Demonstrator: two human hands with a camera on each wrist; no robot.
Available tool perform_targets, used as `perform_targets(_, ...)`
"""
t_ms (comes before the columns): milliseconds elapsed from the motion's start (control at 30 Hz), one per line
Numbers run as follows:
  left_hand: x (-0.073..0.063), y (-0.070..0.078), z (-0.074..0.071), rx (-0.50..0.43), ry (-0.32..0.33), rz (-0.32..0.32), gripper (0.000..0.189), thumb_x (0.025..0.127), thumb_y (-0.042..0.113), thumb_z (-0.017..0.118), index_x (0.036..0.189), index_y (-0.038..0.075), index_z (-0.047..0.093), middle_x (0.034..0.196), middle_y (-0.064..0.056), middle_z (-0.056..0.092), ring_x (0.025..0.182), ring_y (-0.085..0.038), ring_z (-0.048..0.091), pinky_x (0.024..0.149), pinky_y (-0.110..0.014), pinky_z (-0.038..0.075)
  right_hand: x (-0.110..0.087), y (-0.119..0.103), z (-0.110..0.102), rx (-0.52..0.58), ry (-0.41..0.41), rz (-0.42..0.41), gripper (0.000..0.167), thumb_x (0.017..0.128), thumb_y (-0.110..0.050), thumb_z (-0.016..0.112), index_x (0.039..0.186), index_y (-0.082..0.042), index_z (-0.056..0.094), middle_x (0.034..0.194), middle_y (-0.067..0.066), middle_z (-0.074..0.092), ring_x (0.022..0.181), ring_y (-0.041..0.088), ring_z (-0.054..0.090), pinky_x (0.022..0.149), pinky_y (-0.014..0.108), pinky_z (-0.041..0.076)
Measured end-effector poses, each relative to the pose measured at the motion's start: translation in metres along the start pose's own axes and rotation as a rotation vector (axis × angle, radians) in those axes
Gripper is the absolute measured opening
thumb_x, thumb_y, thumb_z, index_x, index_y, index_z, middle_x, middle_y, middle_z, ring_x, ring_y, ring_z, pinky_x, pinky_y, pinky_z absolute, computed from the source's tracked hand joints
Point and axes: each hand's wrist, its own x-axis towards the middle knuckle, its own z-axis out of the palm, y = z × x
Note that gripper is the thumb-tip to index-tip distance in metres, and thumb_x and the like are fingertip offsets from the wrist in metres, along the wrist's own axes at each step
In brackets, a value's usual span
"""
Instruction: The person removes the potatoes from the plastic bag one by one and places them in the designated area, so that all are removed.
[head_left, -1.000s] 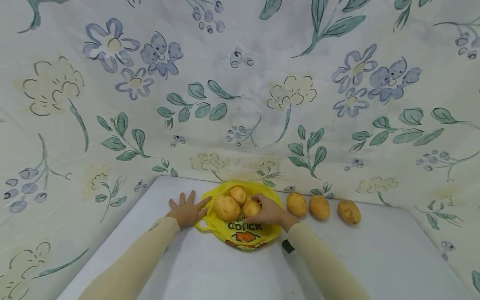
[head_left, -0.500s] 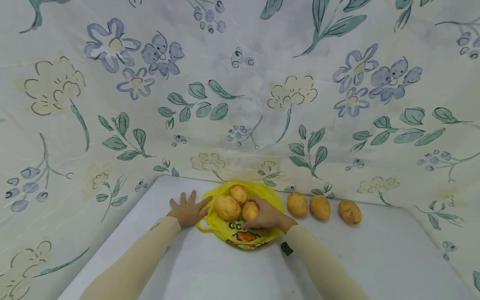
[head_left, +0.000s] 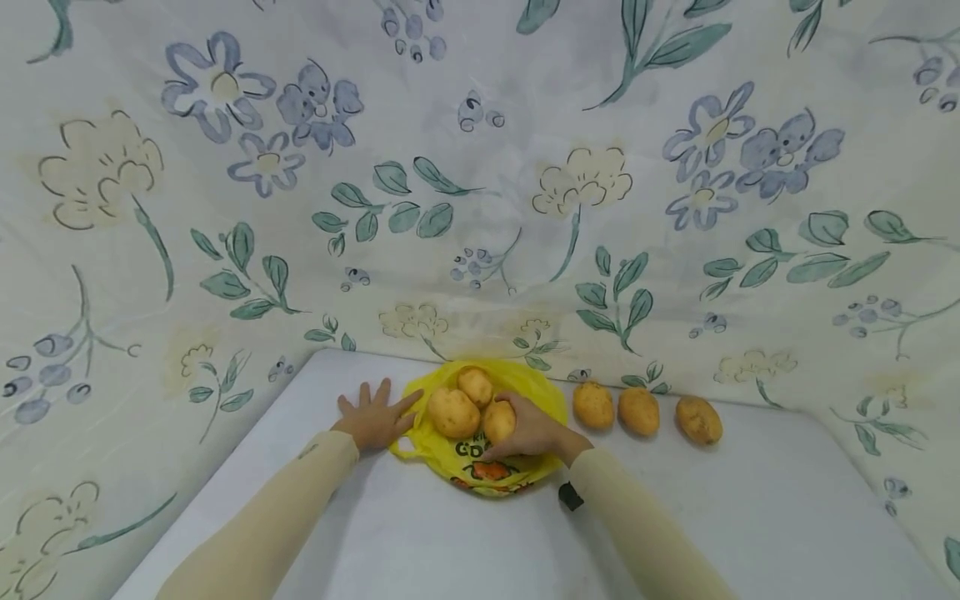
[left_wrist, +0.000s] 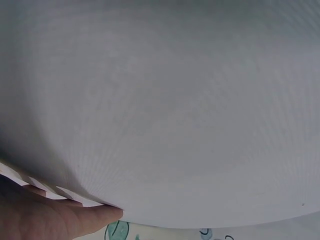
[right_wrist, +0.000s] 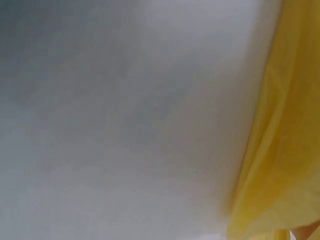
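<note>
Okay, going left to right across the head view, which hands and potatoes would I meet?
Left hand, large potato, held potato, right hand gripping it, near-hand loose potato, middle loose potato, far-right potato. I've skipped the rear potato, which overlaps the large one.

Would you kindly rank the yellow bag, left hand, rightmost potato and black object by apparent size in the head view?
Largest to smallest:
Yellow bag, partly covered
Left hand
Rightmost potato
Black object
</note>
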Motion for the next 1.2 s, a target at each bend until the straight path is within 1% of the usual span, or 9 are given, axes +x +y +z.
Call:
perform_targets(100,-0.002,0.0,0.001,-0.012,0.0,0.002,0.067,0.099,0.068,0.021,0.157,0.035,0.023,0.162,-0.029,0.01,0.143,-0.064,0.006,0.102,-0.085,0.003,0.0,0.0,0.002,0.011,-0.001,-0.001,0.103,0.07,-0.041,0.089,0.149,-0.011,0.031,0.142,0.011,0.047,0.123,0.024,0.051,0.109,0.046,0.041)
perform_targets(233,-0.001,-0.001,0.002,-0.013,0.005,-0.002,0.068,0.098,0.069,0.022,0.157,0.036,0.023,0.162,-0.029,0.01,0.143,-0.064,0.006,0.102,-0.085,0.003,0.0,-0.004,0.003,0.001,0.013,0.004,0.098,0.071,-0.04,0.088,0.147,-0.011,0.033,0.137,0.01,0.05,0.119,0.024,0.053,0.106,0.046,0.044)
perform_targets(467,0.0,-0.004,0.002,0.007,-0.001,-0.003,0.065,0.099,0.067,0.021,0.157,0.036,0.022,0.162,-0.029,0.009,0.143,-0.064,0.006,0.101,-0.086,0.005,-0.003,-0.008,-0.001,-0.036,0.054,0.029,0.094,0.072,-0.042,0.086,0.145,-0.018,0.031,0.13,0.01,0.054,0.112,0.024,0.055,0.101,0.046,0.047)
perform_targets(567,0.0,-0.003,0.001,0.001,-0.002,-0.001,0.066,0.099,0.067,0.022,0.157,0.036,0.023,0.162,-0.029,0.01,0.143,-0.063,0.006,0.101,-0.086,0.005,-0.005,-0.008,-0.005,-0.037,0.08,0.01,0.093,0.073,-0.039,0.086,0.145,-0.019,0.031,0.129,0.011,0.055,0.109,0.024,0.057,0.098,0.046,0.049)
perform_targets(700,0.0,-0.001,0.0,0.005,-0.007,0.002,0.065,0.1,0.066,0.023,0.157,0.035,0.023,0.162,-0.029,0.01,0.143,-0.064,0.007,0.102,-0.085,0.005,-0.009,-0.009,-0.009,-0.006,0.104,-0.01,0.088,0.073,-0.032,0.086,0.143,-0.021,0.033,0.128,0.012,0.055,0.105,0.026,0.058,0.091,0.044,0.052)
perform_targets(867,0.0,0.0,0.0,0.016,-0.007,0.008,0.066,0.099,0.067,0.022,0.157,0.035,0.022,0.162,-0.029,0.011,0.142,-0.064,0.009,0.102,-0.085,0.007,-0.011,-0.009,-0.006,0.051,0.067,-0.017,0.087,0.071,-0.025,0.088,0.141,-0.027,0.037,0.125,0.01,0.055,0.099,0.025,0.059,0.082,0.04,0.054)
perform_targets(1033,-0.001,0.0,0.0,0.018,-0.008,0.008,0.067,0.099,0.068,0.022,0.157,0.036,0.022,0.162,-0.029,0.011,0.143,-0.063,0.009,0.102,-0.085,0.007,-0.011,-0.01,-0.002,0.061,0.065,-0.041,0.087,0.072,-0.028,0.088,0.143,-0.029,0.037,0.128,0.009,0.055,0.102,0.025,0.059,0.086,0.041,0.053)
perform_targets(1133,-0.002,0.001,-0.001,0.02,-0.009,0.007,0.066,0.099,0.067,0.022,0.157,0.035,0.022,0.162,-0.029,0.011,0.143,-0.063,0.008,0.102,-0.085,0.007,-0.011,-0.013,-0.003,0.059,0.068,-0.049,0.089,0.073,-0.031,0.087,0.144,-0.03,0.035,0.131,0.008,0.054,0.107,0.025,0.058,0.09,0.043,0.053)
perform_targets(1200,-0.002,0.001,-0.002,0.022,-0.009,0.004,0.065,0.1,0.066,0.023,0.157,0.035,0.022,0.162,-0.028,0.011,0.143,-0.063,0.008,0.102,-0.085,0.007,-0.012,-0.016,-0.005,0.078,0.068,-0.064,0.089,0.074,-0.031,0.087,0.145,-0.03,0.034,0.135,0.008,0.052,0.11,0.026,0.058,0.091,0.044,0.053)
